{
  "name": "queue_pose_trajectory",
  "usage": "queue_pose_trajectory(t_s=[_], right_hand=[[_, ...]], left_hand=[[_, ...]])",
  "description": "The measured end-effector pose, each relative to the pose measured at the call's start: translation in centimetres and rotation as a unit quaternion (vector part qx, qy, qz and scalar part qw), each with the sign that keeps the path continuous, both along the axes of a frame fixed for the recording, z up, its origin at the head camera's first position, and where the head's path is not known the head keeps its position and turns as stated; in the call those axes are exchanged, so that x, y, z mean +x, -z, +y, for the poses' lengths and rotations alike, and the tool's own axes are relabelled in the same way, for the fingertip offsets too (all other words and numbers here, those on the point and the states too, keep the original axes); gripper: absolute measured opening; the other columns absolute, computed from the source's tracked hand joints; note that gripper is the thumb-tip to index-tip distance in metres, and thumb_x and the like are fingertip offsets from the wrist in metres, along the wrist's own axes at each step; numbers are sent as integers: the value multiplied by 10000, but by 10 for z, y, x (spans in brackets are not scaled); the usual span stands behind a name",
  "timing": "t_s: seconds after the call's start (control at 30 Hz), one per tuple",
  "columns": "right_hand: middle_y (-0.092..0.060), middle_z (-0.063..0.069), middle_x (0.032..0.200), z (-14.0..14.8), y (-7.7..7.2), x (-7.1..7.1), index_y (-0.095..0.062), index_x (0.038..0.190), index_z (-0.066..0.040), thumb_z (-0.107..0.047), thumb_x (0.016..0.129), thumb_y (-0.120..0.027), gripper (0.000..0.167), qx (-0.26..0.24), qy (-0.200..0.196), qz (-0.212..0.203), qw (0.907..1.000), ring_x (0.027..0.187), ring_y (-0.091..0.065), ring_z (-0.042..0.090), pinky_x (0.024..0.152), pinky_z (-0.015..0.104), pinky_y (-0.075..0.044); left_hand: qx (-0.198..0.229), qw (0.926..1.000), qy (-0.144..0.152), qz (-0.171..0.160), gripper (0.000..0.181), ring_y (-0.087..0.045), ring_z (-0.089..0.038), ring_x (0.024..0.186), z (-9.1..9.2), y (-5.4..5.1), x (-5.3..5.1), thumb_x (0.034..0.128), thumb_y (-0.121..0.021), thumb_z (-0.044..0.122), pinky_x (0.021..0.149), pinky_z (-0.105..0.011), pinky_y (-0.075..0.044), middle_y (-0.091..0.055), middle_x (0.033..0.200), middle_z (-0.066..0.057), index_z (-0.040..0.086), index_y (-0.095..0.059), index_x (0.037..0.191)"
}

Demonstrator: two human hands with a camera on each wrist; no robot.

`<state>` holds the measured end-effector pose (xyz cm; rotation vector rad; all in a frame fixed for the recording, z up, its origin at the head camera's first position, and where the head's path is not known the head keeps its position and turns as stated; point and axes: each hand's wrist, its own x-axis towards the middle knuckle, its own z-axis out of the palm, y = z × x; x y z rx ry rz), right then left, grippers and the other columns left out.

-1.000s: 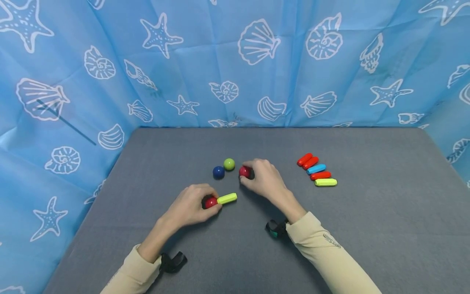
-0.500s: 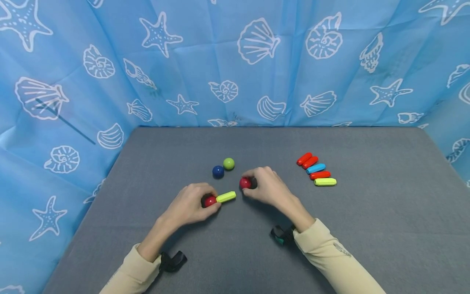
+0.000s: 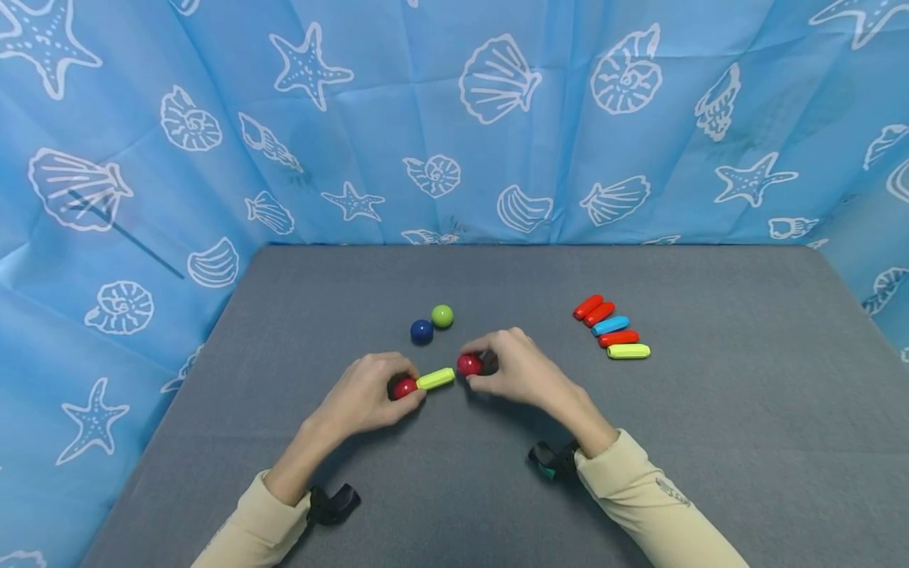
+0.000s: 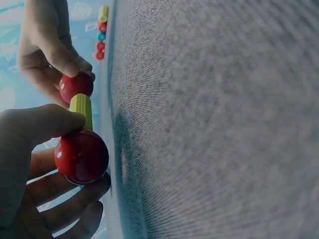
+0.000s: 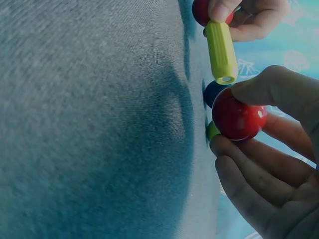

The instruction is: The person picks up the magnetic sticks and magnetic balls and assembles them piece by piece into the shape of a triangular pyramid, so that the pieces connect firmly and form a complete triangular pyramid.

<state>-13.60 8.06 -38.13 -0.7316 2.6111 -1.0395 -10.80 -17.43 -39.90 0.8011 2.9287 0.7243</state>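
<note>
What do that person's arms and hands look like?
The left sleeve and right sleeve are cream; the right one has dark lettering. The left strap and right strap are black, the right with some green. The left hand and right hand wear no gloves.

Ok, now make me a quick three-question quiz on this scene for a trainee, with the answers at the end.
1. Multiple choice: what colour is the ball in the right hand? A) green B) blue C) red
2. True or false: a yellow rod extends from the red ball in the left hand.
3. Count: how many pieces are in the row of loose rods off to the person's right?

Key: 1. C. 2. True. 3. Five.
</note>
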Motion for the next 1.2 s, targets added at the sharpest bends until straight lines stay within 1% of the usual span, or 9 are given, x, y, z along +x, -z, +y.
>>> queue_pose_trajectory(t_s=[0.33,0.47,0.57,0.67,0.8,0.93,1.2], right_hand=[[-774,127,1117,-1,3,1,-726,1217,-2,-66,836,-800,394,-221,-253,-109,9994,929,-746,163,806,324,-621],[-771,131,1129,0,5,1,-725,1220,-5,-73,842,-802,391,-272,-283,-117,9992,939,-751,174,820,333,-622],[-772,124,1126,0,7,0,-724,1225,-12,-87,851,-803,390,-265,-323,-128,9990,944,-753,172,819,323,-621],[-774,118,1117,0,9,0,-723,1227,-16,-97,862,-801,382,-273,-377,-157,9988,947,-753,168,813,309,-619],[-774,117,1110,1,11,-1,-724,1224,-17,-95,867,-798,373,-309,-396,-207,9985,946,-751,160,806,298,-618],[-773,121,1110,1,11,-1,-718,1232,-11,-85,871,-792,376,-334,-420,-249,9982,939,-747,152,809,300,-618],[-767,124,1122,0,13,0,-713,1239,-9,-69,878,-777,372,-260,-512,-254,9980,940,-721,140,838,327,-614]], left_hand=[[-6,10000,28,-80,168,-549,-49,718,1,0,0,868,-797,237,640,-175,-457,-715,886,18,115,-751,974],[-20,10000,56,-20,173,-543,-44,709,0,0,0,862,-805,239,630,-177,-452,-713,879,23,116,-752,972],[-56,9999,87,55,182,-545,-43,718,-1,0,0,853,-816,242,640,-188,-460,-716,882,29,118,-754,972],[-109,9999,101,63,200,-545,-44,730,-1,0,0,849,-825,256,655,-194,-467,-720,892,29,121,-757,980],[-174,9998,98,-43,215,-543,-43,734,-1,1,0,858,-822,276,654,-187,-468,-721,905,28,126,-758,998],[-172,9996,160,-134,209,-537,-44,740,-1,1,-2,864,-815,258,660,-186,-465,-722,909,16,112,-756,1001],[-114,9995,256,-169,177,-524,-46,727,-1,2,-3,872,-803,232,654,-183,-452,-711,883,17,104,-752,982]])
